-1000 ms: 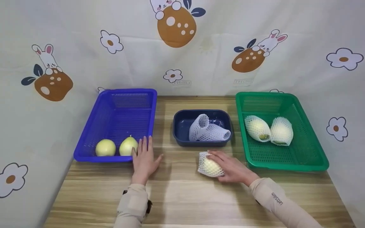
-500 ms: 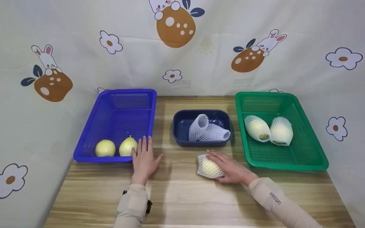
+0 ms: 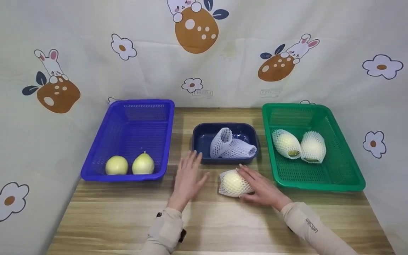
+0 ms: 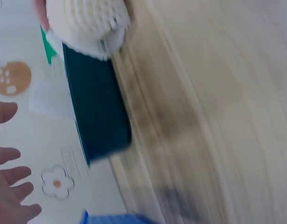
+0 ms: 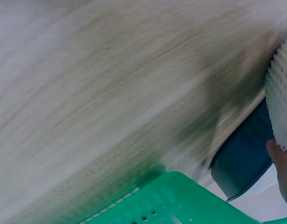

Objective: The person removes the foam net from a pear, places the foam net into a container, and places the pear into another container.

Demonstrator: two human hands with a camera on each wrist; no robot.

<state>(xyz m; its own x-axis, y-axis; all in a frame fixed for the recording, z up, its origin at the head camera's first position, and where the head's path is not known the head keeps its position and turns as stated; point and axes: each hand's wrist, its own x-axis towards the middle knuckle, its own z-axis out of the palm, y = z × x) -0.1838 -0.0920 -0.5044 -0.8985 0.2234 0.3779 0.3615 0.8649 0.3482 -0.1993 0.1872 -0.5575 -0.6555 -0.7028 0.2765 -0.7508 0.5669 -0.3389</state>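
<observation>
A pale yellow-green pear in a white foam net (image 3: 235, 183) lies on the table in the head view. My right hand (image 3: 264, 189) holds its right end, fingers over the top and thumb at the near side. Left of the pear, my left hand (image 3: 187, 180) hovers with fingers spread and nothing in them. In the left wrist view, my left hand's straight fingers (image 4: 12, 175) point toward the dark blue tray (image 4: 99, 107), and the netted pear (image 4: 89, 23) shows at the top. The netted pear (image 5: 282, 93) is partly cut off in the right wrist view.
A blue basket (image 3: 171, 141) at left holds two bare pears (image 3: 143, 163). The dark blue tray (image 3: 225, 161) at centre holds loose white foam nets (image 3: 221, 143). Two netted pears (image 3: 313, 147) lie in the green basket (image 3: 345, 152) at right. A printed cloth (image 3: 232, 63) hangs behind.
My left hand has left the blue basket's near right corner and moved right toward the netted pear. My right hand stays on that pear, which has turned slightly.
</observation>
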